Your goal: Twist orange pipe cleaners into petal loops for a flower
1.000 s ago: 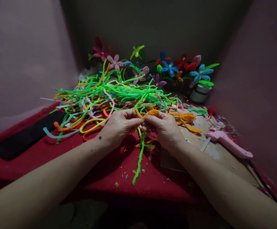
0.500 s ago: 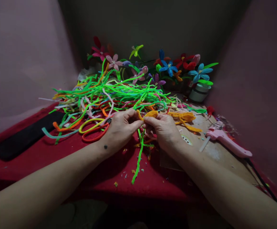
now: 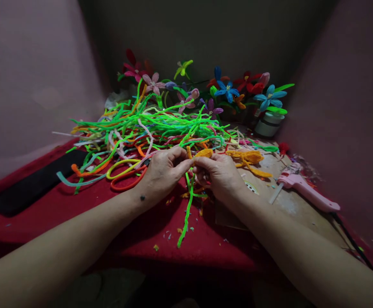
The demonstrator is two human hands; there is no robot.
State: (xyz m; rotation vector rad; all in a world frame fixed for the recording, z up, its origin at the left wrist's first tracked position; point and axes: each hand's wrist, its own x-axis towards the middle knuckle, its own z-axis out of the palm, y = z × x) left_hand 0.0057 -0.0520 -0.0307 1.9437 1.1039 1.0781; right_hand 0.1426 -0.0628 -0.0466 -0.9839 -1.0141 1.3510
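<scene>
Over the red cloth, my left hand and my right hand meet at the fingertips. Between them is an orange pipe cleaner, bent into a petal-like loop that shows above my right thumb. A short orange end rises beside my left fingertips. Both hands are closed in a pinch on it; the exact contact is hidden by the fingers. Green pipe cleaners lie below the hands. A bundle of orange pipe cleaners rests just beyond my right hand.
A big heap of coloured pipe cleaners lies behind the hands. Pipe-cleaner flowers stand along the back, near a pale jar. At right a pink glue gun rests on a board. A long black object lies left.
The hands stay in almost the same place. The short orange end by my left fingertips has shifted slightly; little else differs.
</scene>
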